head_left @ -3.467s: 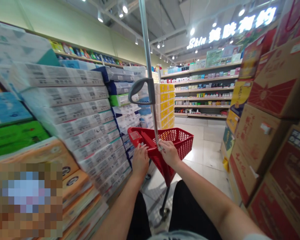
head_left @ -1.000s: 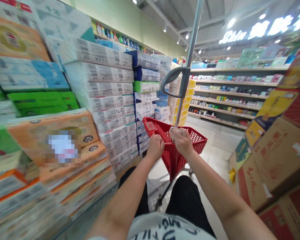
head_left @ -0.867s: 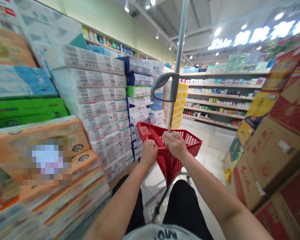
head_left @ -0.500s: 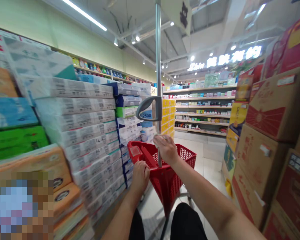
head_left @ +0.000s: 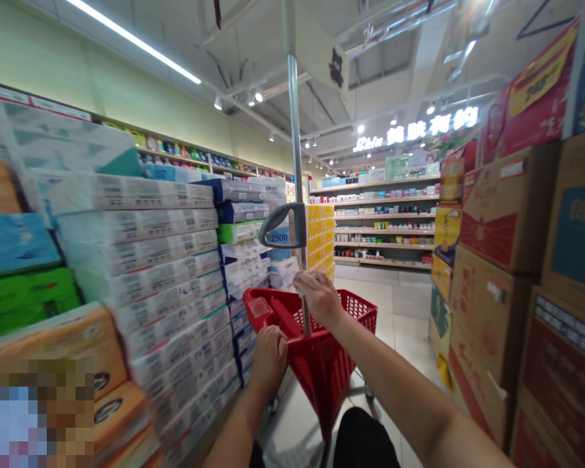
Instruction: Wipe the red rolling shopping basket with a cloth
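A red shopping cart [head_left: 316, 370] stands in front of me, with a metal pole [head_left: 294, 123] rising at its near end. On the pole sits a grey loop handle [head_left: 285, 226]. My left hand [head_left: 272, 348] is closed over the cart's near rim, left of the pole. Higher and to the right, my right hand [head_left: 318, 296] is closed round a pale, crumpled cloth [head_left: 302, 281], at the pole just below the grey handle. The cloth is partly hidden by the fingers.
Stacked white packs [head_left: 166, 253] line the left side, beside orange packs [head_left: 112, 403]. Cardboard boxes [head_left: 497, 221] are piled at the right. Shelves [head_left: 385, 221] cross the far end, past yellow boxes [head_left: 320, 234]. Pale floor [head_left: 400, 305] runs between the stacks.
The view has shifted slightly right and up, so the cart and pole appear a little further left and lower. Both hands keep their places on the cart and pole.
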### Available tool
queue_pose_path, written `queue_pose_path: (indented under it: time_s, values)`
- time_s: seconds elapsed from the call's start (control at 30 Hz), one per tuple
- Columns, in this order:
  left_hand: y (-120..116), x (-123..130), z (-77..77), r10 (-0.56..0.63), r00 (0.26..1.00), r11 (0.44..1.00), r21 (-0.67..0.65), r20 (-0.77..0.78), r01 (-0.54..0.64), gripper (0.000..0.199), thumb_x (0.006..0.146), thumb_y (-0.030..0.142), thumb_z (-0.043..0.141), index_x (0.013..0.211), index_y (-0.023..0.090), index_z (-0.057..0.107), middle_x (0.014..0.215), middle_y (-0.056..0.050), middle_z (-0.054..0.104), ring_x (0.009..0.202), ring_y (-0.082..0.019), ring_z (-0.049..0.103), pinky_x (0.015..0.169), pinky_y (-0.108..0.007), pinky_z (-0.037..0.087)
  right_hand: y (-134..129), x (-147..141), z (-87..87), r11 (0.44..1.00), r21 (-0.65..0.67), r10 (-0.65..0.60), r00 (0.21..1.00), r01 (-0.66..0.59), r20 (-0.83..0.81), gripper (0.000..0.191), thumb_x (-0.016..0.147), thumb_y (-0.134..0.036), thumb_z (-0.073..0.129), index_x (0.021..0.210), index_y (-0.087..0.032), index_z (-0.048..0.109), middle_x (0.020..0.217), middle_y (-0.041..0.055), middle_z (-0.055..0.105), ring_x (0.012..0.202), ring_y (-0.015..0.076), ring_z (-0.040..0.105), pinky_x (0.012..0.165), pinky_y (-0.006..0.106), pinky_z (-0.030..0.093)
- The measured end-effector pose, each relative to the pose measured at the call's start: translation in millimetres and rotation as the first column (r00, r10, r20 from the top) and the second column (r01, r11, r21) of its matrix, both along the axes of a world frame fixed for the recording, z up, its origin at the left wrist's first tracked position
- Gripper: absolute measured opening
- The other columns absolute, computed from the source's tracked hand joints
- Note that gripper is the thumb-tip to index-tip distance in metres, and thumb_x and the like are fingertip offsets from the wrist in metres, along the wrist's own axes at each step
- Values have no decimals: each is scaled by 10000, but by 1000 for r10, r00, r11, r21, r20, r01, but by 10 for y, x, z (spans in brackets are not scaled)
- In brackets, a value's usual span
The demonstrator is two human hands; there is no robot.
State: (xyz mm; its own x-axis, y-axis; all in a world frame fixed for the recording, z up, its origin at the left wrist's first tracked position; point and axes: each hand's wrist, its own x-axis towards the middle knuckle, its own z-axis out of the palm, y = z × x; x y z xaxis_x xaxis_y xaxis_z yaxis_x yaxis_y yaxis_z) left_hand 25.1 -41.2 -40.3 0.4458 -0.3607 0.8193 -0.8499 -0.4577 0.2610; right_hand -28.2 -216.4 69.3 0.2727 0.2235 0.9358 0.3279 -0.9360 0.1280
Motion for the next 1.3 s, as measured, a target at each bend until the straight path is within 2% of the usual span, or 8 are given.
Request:
queue_pose_path:
  time_s: [0.17, 0.23, 0.4, 0.47, 0.63, 0.87, 1.1, 1.3]
  values:
    - [13, 27, -10, -3, 999, 1000, 1, 35, 3, 193, 839, 168, 378, 691, 219, 490, 738, -42, 566, 766, -209, 537, 767, -383, 457, 32, 29, 131, 997, 78, 22, 999, -25, 41, 334, 945, -152, 476, 1205, -260, 655, 1237, 3, 629, 1150, 214, 490, 1038, 364, 424]
    - [14, 15, -21, -4, 1000, 1000, 15, 26, 4, 194, 851, 176, 380, 700, 217, 493, 756, -43, 572, 789, -210, 540, 793, -389, 457, 40, 27, 7, 992, 117, 36, 998, -42, 52, 361, 952, -145, 448, 1237, -265, 634, 1260, -2, 616, 1176, 215, 475, 1049, 374, 418]
    - [17, -4, -26, 3, 1000, 1000, 31, 13, -3, 197, 852, 182, 373, 709, 211, 505, 756, -44, 569, 821, -218, 539, 855, -416, 452, 52, -58, -612, 997, 47, 69, 995, -66, -67, 328, 952, -154, 472, 1195, -272, 659, 1188, -4, 657, 1077, 194, 521, 988, 354, 452]
    - [12, 12, -18, 4, 1000, 1000, 28, 9, -4, 198, 848, 178, 371, 708, 211, 506, 758, -44, 569, 821, -216, 533, 857, -414, 451, 43, -82, -641, 998, 14, 58, 991, -57, -122, 314, 949, -153, 475, 1158, -270, 679, 1155, -3, 670, 1035, 192, 533, 971, 355, 452]
    - [-32, 42, -23, 9, 1000, 999, 49, -6, -9, 185, 854, 177, 377, 717, 215, 495, 758, -39, 558, 801, -208, 521, 816, -390, 448, -4, -73, -376, 997, 58, 66, 991, -59, -116, 329, 929, -130, 470, 1156, -242, 680, 1195, 15, 649, 1062, 199, 512, 1001, 363, 420]
    - [-57, 23, -62, 10, 999, 999, 40, 34, -11, 172, 833, 167, 383, 725, 206, 512, 760, -52, 572, 808, -219, 522, 854, -410, 445, 78, -158, -1038, 995, 83, 79, 969, -61, -234, 302, 923, -95, 470, 1044, -229, 712, 1101, 8, 685, 983, 191, 517, 930, 347, 424]
    - [-59, 52, -69, 20, 1000, 999, 40, 9, -20, 178, 845, 178, 385, 730, 208, 517, 787, -55, 586, 837, -223, 535, 865, -408, 442, 67, -94, -930, 997, 68, 47, 955, -28, -293, 267, 920, -116, 490, 1018, -236, 707, 1130, -1, 676, 973, 193, 523, 946, 367, 403]
    - [-55, 12, -78, 12, 999, 999, 40, 44, -14, 183, 853, 180, 378, 741, 208, 520, 785, -57, 584, 831, -222, 534, 884, -415, 440, 91, -227, -1227, 990, 120, 109, 958, -79, -265, 342, 906, -79, 463, 1139, -204, 679, 1184, 19, 657, 979, 201, 516, 918, 355, 440]
